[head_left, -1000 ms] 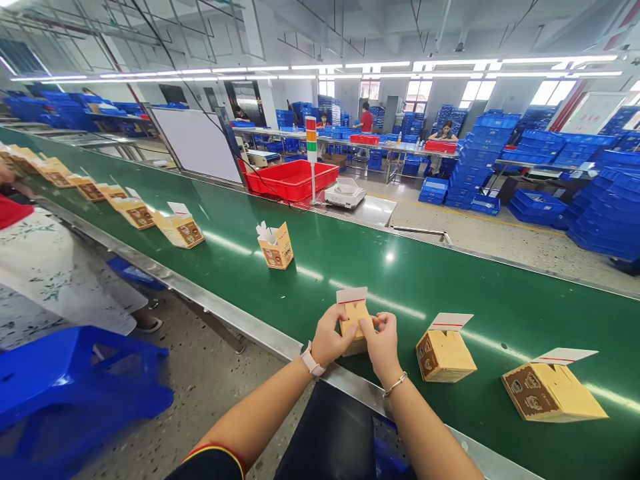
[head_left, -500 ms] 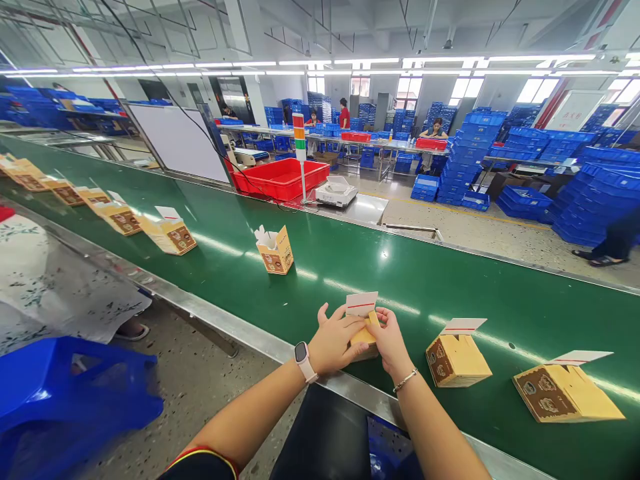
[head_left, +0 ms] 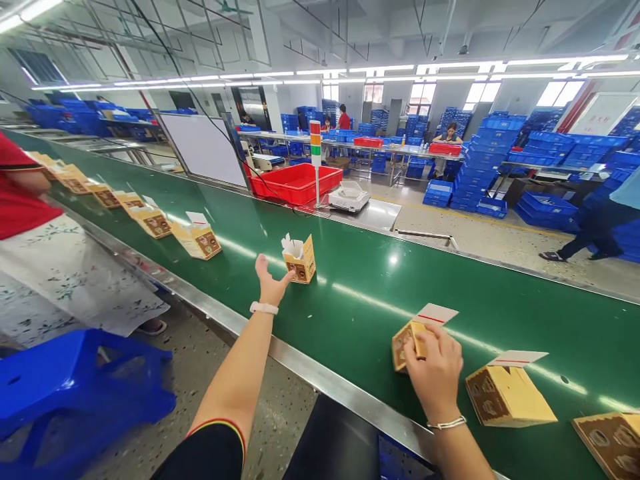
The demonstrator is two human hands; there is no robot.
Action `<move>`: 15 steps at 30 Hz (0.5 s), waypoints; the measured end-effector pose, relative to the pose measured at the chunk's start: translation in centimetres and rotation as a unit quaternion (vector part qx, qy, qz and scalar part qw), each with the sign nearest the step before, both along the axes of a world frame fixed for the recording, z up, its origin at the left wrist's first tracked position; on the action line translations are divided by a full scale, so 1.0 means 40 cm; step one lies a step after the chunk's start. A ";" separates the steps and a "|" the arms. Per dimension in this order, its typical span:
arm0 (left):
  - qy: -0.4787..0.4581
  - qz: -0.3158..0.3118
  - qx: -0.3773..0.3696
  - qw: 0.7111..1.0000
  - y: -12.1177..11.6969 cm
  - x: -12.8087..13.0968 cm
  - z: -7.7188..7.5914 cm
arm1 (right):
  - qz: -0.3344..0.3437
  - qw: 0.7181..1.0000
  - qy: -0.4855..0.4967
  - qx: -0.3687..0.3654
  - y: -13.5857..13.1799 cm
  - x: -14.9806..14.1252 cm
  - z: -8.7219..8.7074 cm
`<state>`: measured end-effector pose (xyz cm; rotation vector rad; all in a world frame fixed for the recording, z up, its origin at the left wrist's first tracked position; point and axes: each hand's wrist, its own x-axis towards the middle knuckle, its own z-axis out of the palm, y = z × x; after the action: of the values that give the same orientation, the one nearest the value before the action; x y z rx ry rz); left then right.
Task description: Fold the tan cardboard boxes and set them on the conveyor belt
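My left hand [head_left: 270, 283] is stretched out over the green conveyor belt [head_left: 350, 273], fingers spread, just short of an upright yellow carton [head_left: 301, 259] with white paper sticking out of its top. It does not touch the carton. My right hand [head_left: 434, 369] lies on a yellow carton [head_left: 407, 341] lying on its side near the belt's front edge, fingers curled over it; the carton's white flap with a red line stands open. Two more such cartons [head_left: 507, 393] [head_left: 611, 441] lie to the right.
A row of several yellow cartons [head_left: 195, 239] runs along the belt to the left, beside a person in red and white [head_left: 45, 260]. A blue plastic stool [head_left: 75, 393] stands at lower left. Behind the belt are a red bin [head_left: 296, 181], a scale [head_left: 350, 197] and stacked blue crates [head_left: 490, 157].
Both hands were folding one carton together. Now my left hand has let go and reached forward-left toward the upright carton, while my right hand keeps the folded carton, which has shifted right.
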<state>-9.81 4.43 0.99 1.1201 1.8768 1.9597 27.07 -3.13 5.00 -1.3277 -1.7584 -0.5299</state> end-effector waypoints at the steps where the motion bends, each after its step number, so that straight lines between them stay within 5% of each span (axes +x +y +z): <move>1: -0.007 -0.048 -0.014 0.999 0.027 -0.030 0.004 | -0.029 0.999 -0.010 0.008 0.012 0.017 -0.001; 4: -0.034 -0.193 -0.047 0.979 0.096 -0.082 0.020 | -0.066 0.997 -0.024 0.023 0.028 0.054 -0.003; 7: -0.079 -0.277 -0.053 0.956 0.139 -0.080 0.037 | -0.034 0.996 0.031 0.078 0.003 0.053 0.013; 11: -0.104 -0.261 -0.054 0.958 0.134 0.001 0.048 | 0.158 0.972 0.126 0.116 -0.066 -0.014 0.046; 15: -0.073 -0.199 -0.020 0.977 0.026 0.178 0.020 | 0.331 0.936 0.112 -0.036 -0.083 -0.100 0.027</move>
<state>-2.70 5.47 1.79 1.1932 1.4731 1.7204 23.09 -6.45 6.07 -0.7248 -1.8976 0.0639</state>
